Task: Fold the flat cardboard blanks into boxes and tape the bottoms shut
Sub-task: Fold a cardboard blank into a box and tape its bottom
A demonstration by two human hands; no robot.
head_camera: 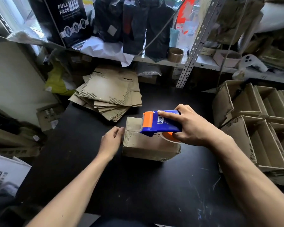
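Box (147, 145): brown corrugated cardboard, matt, fluted edges rough and ragged. Flat blanks (108, 94): same cardboard, top sheet with a faint sheen. Folded boxes (259, 122): matt corrugated cardboard, flutes exposed along the rims. Tape dispenser (161, 122): smooth glossy plastic, blue body, orange front. Desk (138, 185): black, smooth, semi-matt, scuffed with pale scratches. Shelf upright (197, 45): perforated grey metal. Tape roll (175, 54): brown, with a cardboard core.

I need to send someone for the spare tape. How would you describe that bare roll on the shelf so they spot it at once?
Look at the metal shelf running behind the black table. Just left of its slanted perforated post, beside the hanging black bags, stands the tape roll. It is a short brown ring standing alone, unlike the roll in the blue and orange tape dispenser.
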